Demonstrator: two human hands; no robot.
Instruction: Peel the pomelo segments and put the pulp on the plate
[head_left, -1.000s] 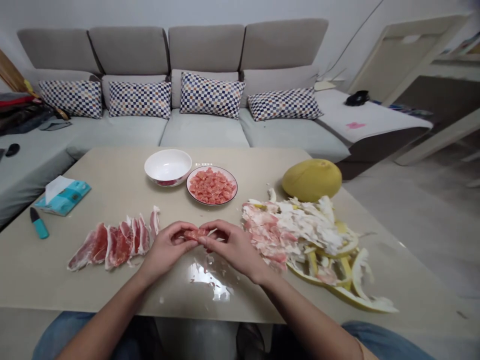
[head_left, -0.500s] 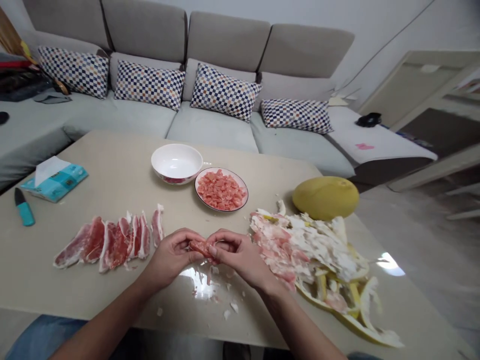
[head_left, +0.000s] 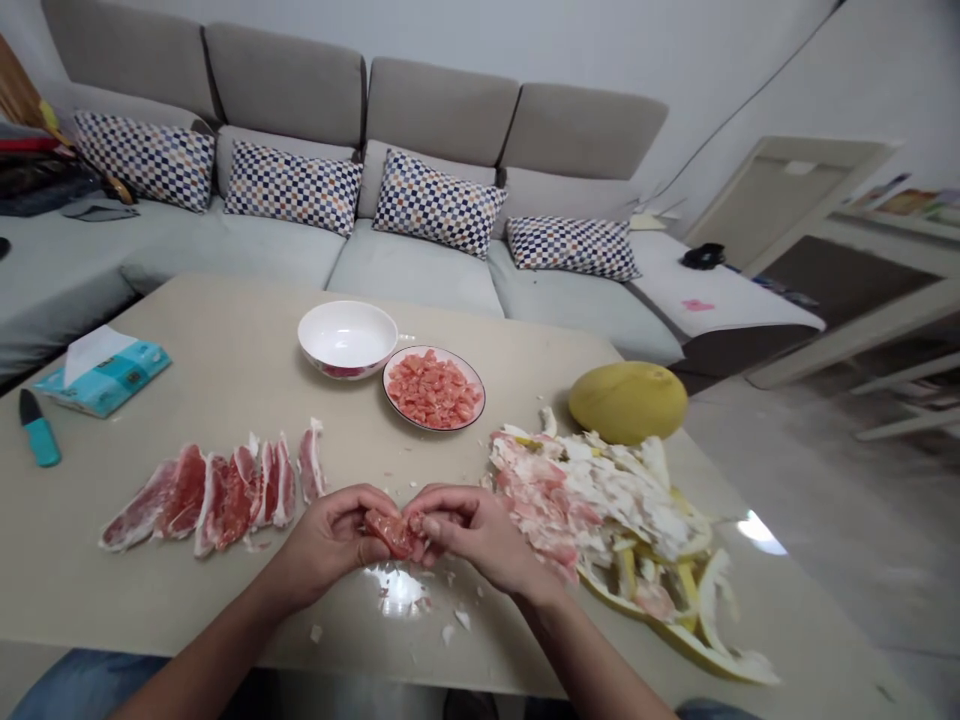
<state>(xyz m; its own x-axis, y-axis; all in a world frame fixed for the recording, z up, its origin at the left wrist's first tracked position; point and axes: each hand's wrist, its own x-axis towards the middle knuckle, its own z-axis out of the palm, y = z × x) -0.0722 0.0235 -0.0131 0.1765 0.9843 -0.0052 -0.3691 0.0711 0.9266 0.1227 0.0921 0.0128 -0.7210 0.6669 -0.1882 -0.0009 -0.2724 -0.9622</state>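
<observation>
In the head view, we look down over a pale, glossy tabletop (head_left: 232, 350) at two bare hands near its front edge. The left hand (head_left: 330, 540) and the right hand (head_left: 484, 540) meet around a red piece of fruit (head_left: 386, 532), held just above the surface. The left fingers pinch its left part between thumb and forefinger; the right fingers close on its right end, where the overlap seems to hide the exact grip. Small scraps (head_left: 460, 619) lie below.

To the left, we find a row of fruit segments (head_left: 217, 500), with a tissue pack (head_left: 109, 372) and a teal-handled knife (head_left: 40, 438) farther out. Beyond the hands, a plate (head_left: 475, 415) carries red pulp (head_left: 431, 388), beside a white bowl (head_left: 349, 340). To the right, we see heaped peel (head_left: 626, 500) before a whole yellow fruit (head_left: 628, 402). A grey sofa (head_left: 416, 278) with four checked cushions (head_left: 439, 203) stands behind.
</observation>
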